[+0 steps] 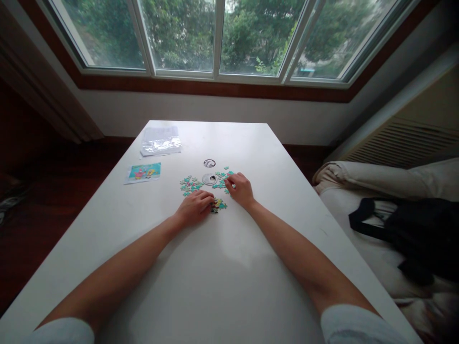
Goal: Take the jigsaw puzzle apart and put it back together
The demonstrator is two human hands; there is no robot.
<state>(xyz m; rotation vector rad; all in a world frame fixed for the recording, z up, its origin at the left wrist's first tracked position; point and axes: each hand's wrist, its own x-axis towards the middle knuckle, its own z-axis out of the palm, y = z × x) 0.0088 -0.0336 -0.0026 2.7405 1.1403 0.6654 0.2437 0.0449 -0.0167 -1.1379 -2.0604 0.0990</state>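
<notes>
Small jigsaw pieces lie on a white table [218,267] in three groups. My left hand [195,207] rests on the table with its fingers curled together over the left edge of the nearest cluster of jigsaw pieces [219,205], partly hiding it. At the right-hand group of green and teal pieces [220,180], my right hand [241,189] is closed in a pinch; any piece between its fingertips is too small to make out. Another group of teal pieces [190,184] lies just beyond my left hand. Between the far groups sits a round silvery tin or lid [209,179].
Behind the tin lies a round dark-and-white disc [209,163]. On the left are a colourful picture card [144,172] and a clear plastic bag with papers [161,141]. A sofa [337,191] with a black bag [423,234] stands right of the table; a window [215,38] is ahead.
</notes>
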